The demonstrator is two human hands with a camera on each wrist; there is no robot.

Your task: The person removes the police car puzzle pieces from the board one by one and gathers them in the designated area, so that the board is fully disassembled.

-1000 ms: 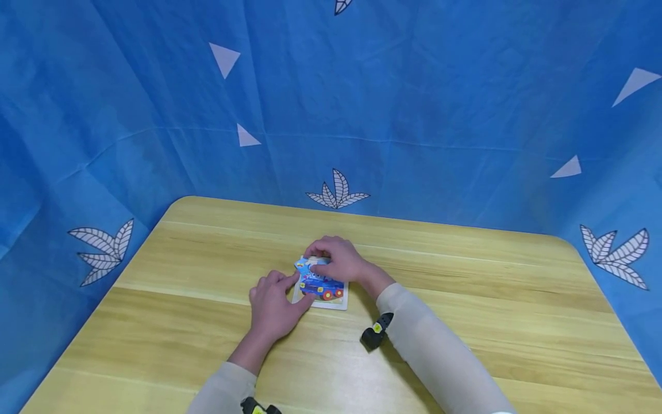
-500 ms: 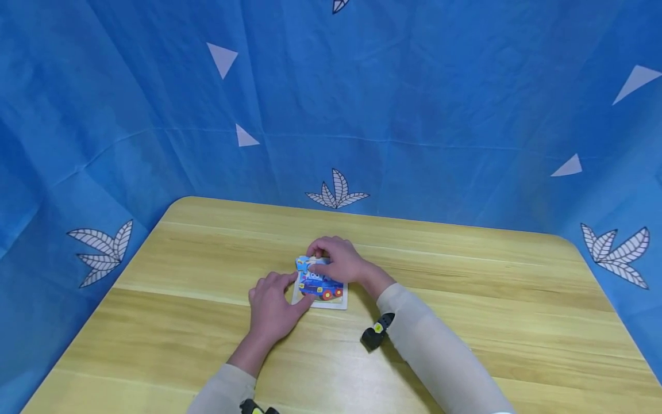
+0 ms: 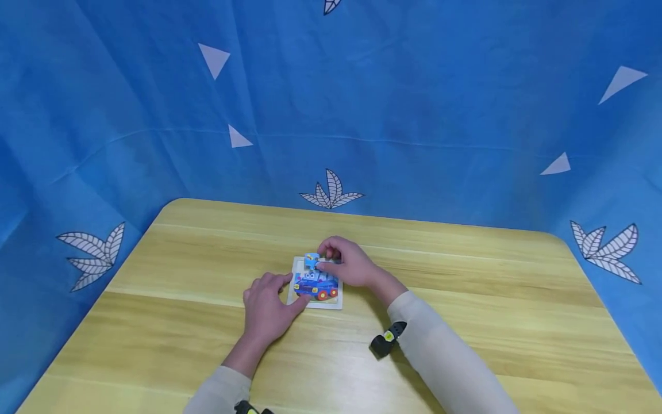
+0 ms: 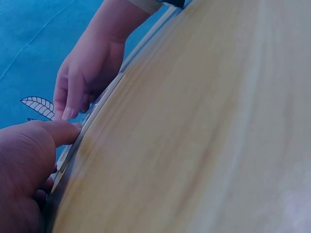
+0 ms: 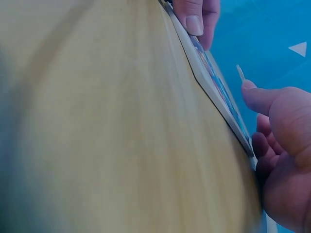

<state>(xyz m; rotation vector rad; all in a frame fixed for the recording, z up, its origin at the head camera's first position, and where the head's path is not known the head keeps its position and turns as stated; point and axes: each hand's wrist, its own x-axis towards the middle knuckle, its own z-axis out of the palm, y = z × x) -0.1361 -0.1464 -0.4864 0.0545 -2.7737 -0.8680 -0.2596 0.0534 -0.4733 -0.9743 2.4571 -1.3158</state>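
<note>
A small jigsaw puzzle board (image 3: 333, 306) with a pale frame and a picture of a blue vehicle with red wheels lies on the table. My left hand (image 3: 266, 307) holds it at the left side, thumb on the near edge and forefinger by the upper left. Between thumb and fingers, my right hand (image 3: 349, 264) pinches a blue puzzle piece (image 3: 311, 260) over the board's top part. In the right wrist view, that piece (image 5: 241, 73) stands tilted, raised off the board. A pale recess shows at the board's upper left. The right fingertips are partly hidden behind the piece.
The wooden table (image 3: 465, 299) has rounded far corners. A blue curtain (image 3: 414, 115) with white leaves and triangles hangs behind and at both sides. Black wrist cameras (image 3: 385, 341) sit on both sleeves.
The right hand has lifted the blue piece from the board's upper left corner and shifted it right, uncovering the recess there. The left hand keeps its place on the board; the view has shifted slightly.
</note>
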